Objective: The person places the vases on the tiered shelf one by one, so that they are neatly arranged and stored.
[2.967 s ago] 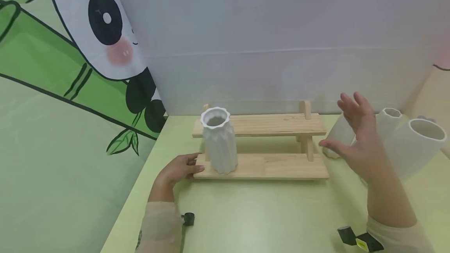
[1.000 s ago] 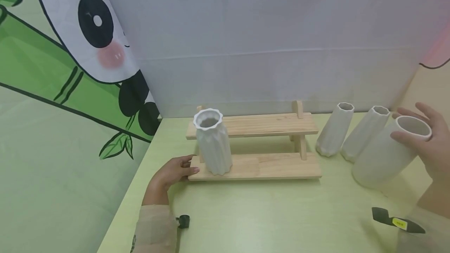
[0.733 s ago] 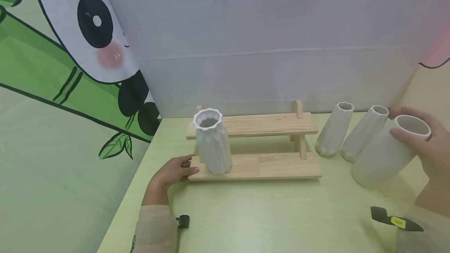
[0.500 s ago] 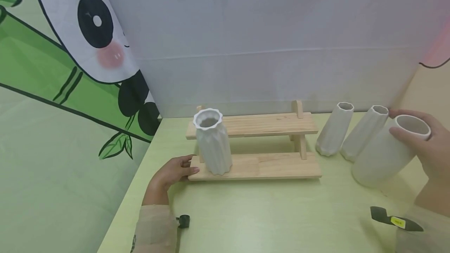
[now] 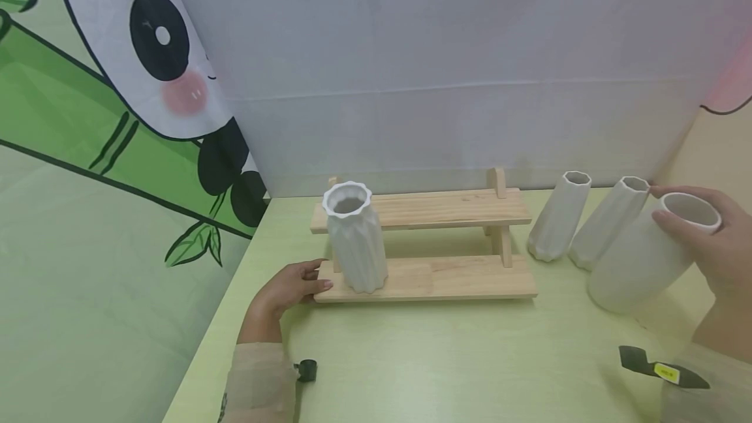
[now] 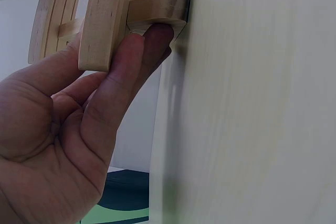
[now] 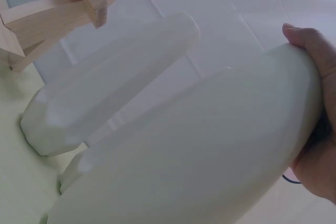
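My left hand [image 5: 288,289] pinches the left end of the lower shelf on a two-tier wooden plant stand [image 5: 464,278]. In the left wrist view, the thumb and fingers lie on opposite faces of the board [image 6: 105,30]. A white fluted vase [image 5: 358,250] with a scalloped rim stands upright at the left of that lower shelf. Over on the right, my right hand [image 5: 719,230] grips a wide, smooth white vase [image 5: 634,269] near its round mouth. The right wrist view shows this vase [image 7: 199,145] large, with the thumb and palm around its top end.
Two slim faceted white vases, one [image 5: 559,217] near the stand and another [image 5: 608,227] beside the smooth vase, stand on the pale green table [image 5: 446,358]. A white cloth backdrop [image 5: 446,70] rises behind, and a panda-printed sheet [image 5: 117,227] hangs at the left.
Three seconds ago my right hand was spread in the air beside the stand; it moved right and its fingers settled around the smooth vase's top. My left hand kept its hold. The view shifted slightly.
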A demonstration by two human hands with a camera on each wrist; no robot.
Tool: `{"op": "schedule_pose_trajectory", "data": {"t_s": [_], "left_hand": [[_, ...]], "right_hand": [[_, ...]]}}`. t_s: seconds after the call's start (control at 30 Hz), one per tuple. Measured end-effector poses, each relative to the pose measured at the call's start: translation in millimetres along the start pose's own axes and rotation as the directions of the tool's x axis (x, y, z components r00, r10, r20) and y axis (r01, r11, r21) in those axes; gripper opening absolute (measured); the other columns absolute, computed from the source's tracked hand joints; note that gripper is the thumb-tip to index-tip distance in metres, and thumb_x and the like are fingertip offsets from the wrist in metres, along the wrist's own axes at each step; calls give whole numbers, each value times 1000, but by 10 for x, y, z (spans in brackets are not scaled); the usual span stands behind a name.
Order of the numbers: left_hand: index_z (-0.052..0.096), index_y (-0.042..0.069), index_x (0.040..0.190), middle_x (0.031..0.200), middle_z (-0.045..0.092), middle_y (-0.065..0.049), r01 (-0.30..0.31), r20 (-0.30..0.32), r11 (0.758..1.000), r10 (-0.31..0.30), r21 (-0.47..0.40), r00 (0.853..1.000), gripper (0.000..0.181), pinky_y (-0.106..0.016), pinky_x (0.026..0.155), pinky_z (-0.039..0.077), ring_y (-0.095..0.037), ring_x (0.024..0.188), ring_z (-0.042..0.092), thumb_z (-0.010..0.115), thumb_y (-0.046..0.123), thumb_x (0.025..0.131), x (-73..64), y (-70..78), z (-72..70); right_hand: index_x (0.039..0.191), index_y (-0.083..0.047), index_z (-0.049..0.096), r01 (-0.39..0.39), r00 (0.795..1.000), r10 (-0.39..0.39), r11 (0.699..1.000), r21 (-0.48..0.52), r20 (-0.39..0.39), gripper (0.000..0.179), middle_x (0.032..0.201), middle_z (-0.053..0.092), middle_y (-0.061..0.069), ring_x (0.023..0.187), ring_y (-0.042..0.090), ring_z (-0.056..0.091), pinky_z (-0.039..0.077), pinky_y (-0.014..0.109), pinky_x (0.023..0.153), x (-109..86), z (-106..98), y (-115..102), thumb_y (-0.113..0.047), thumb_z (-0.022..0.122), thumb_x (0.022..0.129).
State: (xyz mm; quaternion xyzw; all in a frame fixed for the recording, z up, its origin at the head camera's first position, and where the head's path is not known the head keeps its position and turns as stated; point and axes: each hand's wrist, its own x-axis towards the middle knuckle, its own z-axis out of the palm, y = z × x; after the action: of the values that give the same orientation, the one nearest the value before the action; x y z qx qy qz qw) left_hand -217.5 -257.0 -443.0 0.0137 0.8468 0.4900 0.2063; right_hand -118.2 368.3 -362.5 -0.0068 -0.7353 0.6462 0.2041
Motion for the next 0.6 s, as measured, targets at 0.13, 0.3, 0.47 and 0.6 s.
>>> {"op": "schedule_pose_trajectory", "data": {"t_s": [0.13, 0.3, 0.47, 0.6], "left_hand": [[39, 7, 151, 141, 56, -16, -4, 7, 1000, 4, -2, 1000, 80, -40, 95, 53, -19, 109, 67, 77, 32, 84, -2, 7, 1], [41, 9, 150, 140, 57, -15, -4, 2, 1000, 4, 14, 1000, 79, -40, 95, 53, -18, 107, 67, 77, 34, 84, -5, 7, -3], [41, 8, 150, 140, 56, -15, -1, 5, 1000, 1, 2, 1000, 79, -39, 94, 53, -19, 107, 67, 77, 32, 85, -7, 3, -2], [41, 9, 150, 141, 56, -15, 0, 5, 1000, 0, -3, 1000, 78, -40, 95, 53, -19, 108, 67, 77, 32, 85, -16, 8, 1]], "right_hand": [[128, -10, 60, 20, 999, -21, 999, -27, -41, 43, 110, 63, -11, 91, 0, 58, 50, 10, 64, 1, -22, 9, 4, 67, 88], [129, -12, 59, 30, 999, -34, 994, -102, -35, 43, 111, 62, -12, 92, 0, 58, 50, 10, 64, -11, -36, -42, 3, 66, 90], [135, -18, 55, 16, 999, -24, 962, -272, -26, 47, 111, 57, -14, 92, -2, 56, 49, 10, 64, -37, -25, -127, -2, 64, 92], [137, -18, 54, 18, 998, -34, 947, -320, -44, 48, 111, 56, -15, 92, -2, 55, 49, 8, 64, -59, -2, -180, -4, 65, 93]]}}
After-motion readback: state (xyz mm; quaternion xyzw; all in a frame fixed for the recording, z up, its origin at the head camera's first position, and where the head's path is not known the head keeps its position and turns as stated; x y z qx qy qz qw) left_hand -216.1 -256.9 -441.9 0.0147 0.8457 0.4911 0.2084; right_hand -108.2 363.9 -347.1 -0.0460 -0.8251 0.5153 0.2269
